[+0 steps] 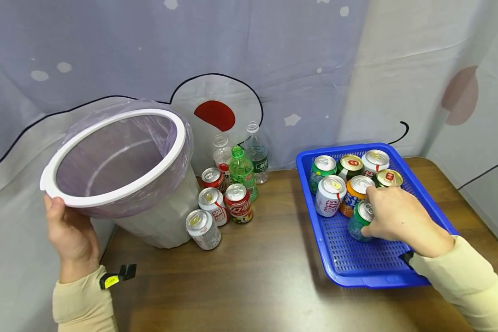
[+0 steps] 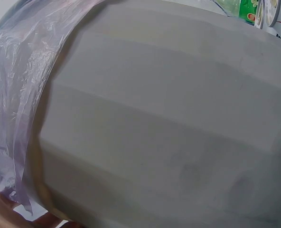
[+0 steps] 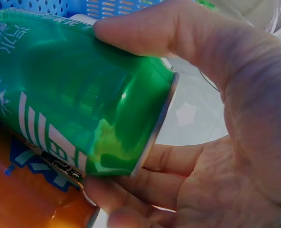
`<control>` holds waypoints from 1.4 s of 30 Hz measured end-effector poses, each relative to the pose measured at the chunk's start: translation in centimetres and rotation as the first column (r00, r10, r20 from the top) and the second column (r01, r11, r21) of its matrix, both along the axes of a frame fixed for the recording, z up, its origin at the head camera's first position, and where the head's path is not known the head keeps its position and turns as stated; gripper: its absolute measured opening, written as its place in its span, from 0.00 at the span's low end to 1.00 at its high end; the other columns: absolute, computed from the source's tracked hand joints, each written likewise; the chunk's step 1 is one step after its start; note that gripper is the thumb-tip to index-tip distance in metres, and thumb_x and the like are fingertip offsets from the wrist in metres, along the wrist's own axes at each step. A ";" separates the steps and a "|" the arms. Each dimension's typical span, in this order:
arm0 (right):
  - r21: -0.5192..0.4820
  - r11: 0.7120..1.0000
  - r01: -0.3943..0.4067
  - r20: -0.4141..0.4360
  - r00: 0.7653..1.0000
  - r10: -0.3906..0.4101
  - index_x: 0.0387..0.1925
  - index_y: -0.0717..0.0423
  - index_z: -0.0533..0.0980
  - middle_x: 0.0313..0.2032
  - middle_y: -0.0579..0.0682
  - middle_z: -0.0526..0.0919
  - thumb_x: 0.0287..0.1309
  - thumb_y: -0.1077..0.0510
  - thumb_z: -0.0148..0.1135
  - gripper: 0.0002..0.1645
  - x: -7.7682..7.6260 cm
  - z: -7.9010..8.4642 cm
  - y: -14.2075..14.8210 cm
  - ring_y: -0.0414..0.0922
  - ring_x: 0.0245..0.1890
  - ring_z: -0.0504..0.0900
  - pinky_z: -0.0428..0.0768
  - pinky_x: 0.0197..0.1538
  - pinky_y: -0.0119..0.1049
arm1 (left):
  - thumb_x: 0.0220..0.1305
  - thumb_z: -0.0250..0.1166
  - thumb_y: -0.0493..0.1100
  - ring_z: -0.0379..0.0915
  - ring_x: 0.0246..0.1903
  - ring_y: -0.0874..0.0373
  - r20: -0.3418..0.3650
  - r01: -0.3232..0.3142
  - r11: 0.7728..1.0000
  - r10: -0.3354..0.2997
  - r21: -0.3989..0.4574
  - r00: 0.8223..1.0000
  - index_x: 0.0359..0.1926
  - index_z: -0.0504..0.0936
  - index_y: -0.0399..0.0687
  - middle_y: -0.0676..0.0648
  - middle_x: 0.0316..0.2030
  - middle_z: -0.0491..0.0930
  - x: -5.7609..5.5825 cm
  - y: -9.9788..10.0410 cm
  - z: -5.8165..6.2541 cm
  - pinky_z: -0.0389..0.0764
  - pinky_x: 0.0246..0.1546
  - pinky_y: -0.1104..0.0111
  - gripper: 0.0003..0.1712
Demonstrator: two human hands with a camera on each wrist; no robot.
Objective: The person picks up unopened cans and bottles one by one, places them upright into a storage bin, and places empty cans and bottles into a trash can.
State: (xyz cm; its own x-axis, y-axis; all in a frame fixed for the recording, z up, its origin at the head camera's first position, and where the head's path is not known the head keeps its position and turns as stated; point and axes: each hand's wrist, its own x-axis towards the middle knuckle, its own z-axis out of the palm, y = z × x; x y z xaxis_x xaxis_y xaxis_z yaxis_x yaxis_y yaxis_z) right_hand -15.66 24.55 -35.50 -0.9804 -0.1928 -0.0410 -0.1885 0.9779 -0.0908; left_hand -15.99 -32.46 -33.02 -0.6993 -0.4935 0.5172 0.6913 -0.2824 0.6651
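Note:
My left hand (image 1: pixel 74 233) holds the white rim (image 1: pixel 108 199) of a trash bin (image 1: pixel 162 221), thumb against the ring. The bin leans over, lined with a thin purple plastic bag (image 2: pixel 17 104) folded outside the rim. At the right, my right hand (image 1: pixel 402 216) grips a green soda can (image 1: pixel 358 221) inside a blue plastic basket (image 1: pixel 321 251). In the right wrist view thumb and fingers lie around the green can's two sides, near its top end. An orange soda can (image 1: pixel 352 198) stands right beside it. Several other cans, including a white can (image 1: pixel 329 198), fill the basket's far part.
Between bin and basket stand a red can (image 1: pixel 238 205), a silver can (image 1: pixel 204 233), a white can (image 1: pixel 215 207), a green plastic bottle (image 1: pixel 242 173) and clear bottles (image 1: pixel 257 154). A printed cloth (image 1: pixel 290 74) hangs behind the wooden table (image 1: pixel 269 267).

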 end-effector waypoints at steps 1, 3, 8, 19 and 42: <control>0.002 1.000 0.001 -0.001 1.000 -0.001 0.33 0.61 0.73 0.25 0.51 0.78 0.20 0.39 0.81 0.41 0.0 0.0 0.0 0.51 0.26 0.75 0.74 0.30 0.51 | 0.56 0.53 0.44 0.59 0.62 0.43 0.000 -0.001 1.000 0.001 0.001 1.000 0.66 0.67 0.39 0.33 0.64 0.64 0.0 0.0 0.0 0.54 0.62 0.56 0.34; 0.008 1.000 0.003 -0.007 1.000 -0.003 0.32 0.61 0.73 0.24 0.51 0.78 0.21 0.39 0.81 0.40 0.0 0.0 0.1 0.51 0.25 0.75 0.74 0.30 0.50 | 0.56 0.54 0.44 0.59 0.61 0.43 0.000 0.000 1.000 0.000 0.005 1.000 0.66 0.67 0.39 0.33 0.63 0.64 -0.1 0.0 0.1 0.54 0.62 0.56 0.34; 0.018 1.000 0.003 -0.033 0.999 -0.002 0.29 0.62 0.75 0.24 0.52 0.77 0.20 0.41 0.81 0.37 0.0 0.0 0.4 0.51 0.25 0.74 0.73 0.31 0.51 | 0.56 0.53 0.44 0.59 0.61 0.44 0.001 -0.001 1.000 0.001 0.011 1.000 0.65 0.67 0.39 0.33 0.63 0.65 -0.2 0.1 0.2 0.54 0.62 0.56 0.34; 0.013 0.999 0.045 -0.040 0.998 -0.044 0.31 0.67 0.78 0.32 0.62 0.75 0.21 0.41 0.81 0.39 0.0 -0.3 0.5 0.57 0.31 0.75 0.74 0.35 0.57 | 0.55 0.54 0.44 0.59 0.62 0.43 -0.005 0.022 1.000 -0.022 0.018 1.000 0.66 0.66 0.39 0.33 0.64 0.64 -0.4 0.5 0.4 0.54 0.62 0.56 0.35; -0.147 0.989 -0.010 -0.114 0.994 -0.007 0.49 0.66 0.76 0.44 0.63 0.75 0.31 0.41 0.80 0.46 2.3 0.4 2.1 0.58 0.39 0.78 0.75 0.40 0.59 | 0.56 0.54 0.44 0.60 0.61 0.44 0.007 -0.010 0.999 0.010 0.033 1.000 0.65 0.68 0.40 0.34 0.63 0.66 0.1 0.3 0.1 0.55 0.61 0.57 0.34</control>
